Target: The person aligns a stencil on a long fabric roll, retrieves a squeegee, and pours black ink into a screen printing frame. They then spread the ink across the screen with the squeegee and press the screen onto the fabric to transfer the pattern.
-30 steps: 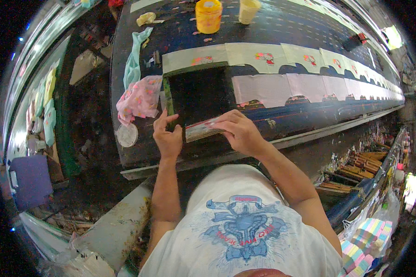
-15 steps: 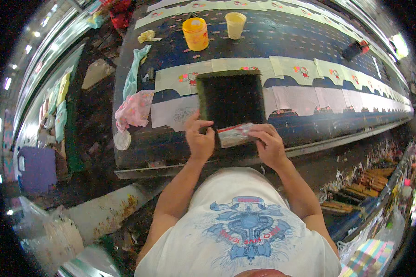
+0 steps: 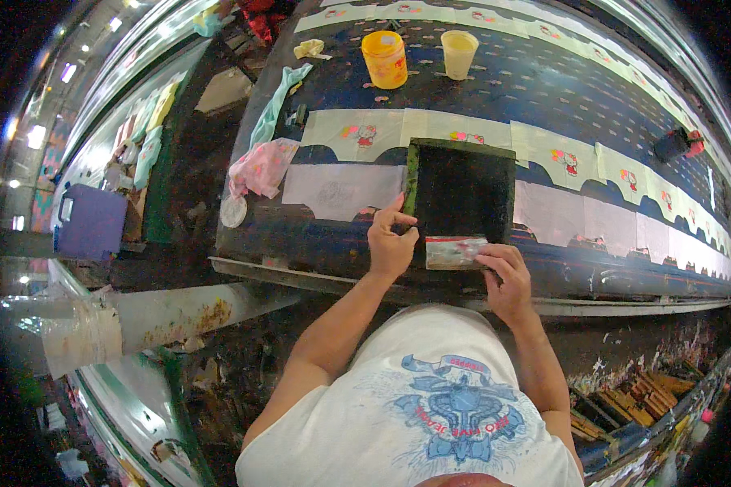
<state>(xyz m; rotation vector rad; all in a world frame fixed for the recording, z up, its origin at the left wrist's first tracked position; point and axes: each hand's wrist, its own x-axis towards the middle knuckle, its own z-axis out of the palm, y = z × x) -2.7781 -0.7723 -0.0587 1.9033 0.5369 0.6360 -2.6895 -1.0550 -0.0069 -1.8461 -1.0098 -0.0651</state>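
Note:
A dark rectangular screen frame (image 3: pixel 467 191) with greenish edges lies over the near rows of cloth pieces on the long table. My left hand (image 3: pixel 393 247) is closed at its lower left edge, index finger along the side and thumb bent in. Between the fingertips and thumb of my right hand (image 3: pixel 508 280) is the right end of a flat, clear plastic-covered piece (image 3: pixel 449 256) with a red strip along its top. This piece lies across the frame's near end. Left of the frame, a pale pink cloth piece (image 3: pixel 341 193) bears a faint grey outline drawing.
Pale cloth pieces with coloured cartoon prints (image 3: pixel 570 162) run in rows along the table. Farther back stand a yellow bucket (image 3: pixel 384 61) and a cream cup (image 3: pixel 460 57). A pink cloth (image 3: pixel 261 167) and a round lid (image 3: pixel 233 212) lie at the left edge. A whitish pipe (image 3: pixel 179 316) crosses below left.
The whole view has shifted. Against the cloth pieces, the screen frame sits farther right, baring more of the pink piece with the outline drawing. Both hands have moved right with it.

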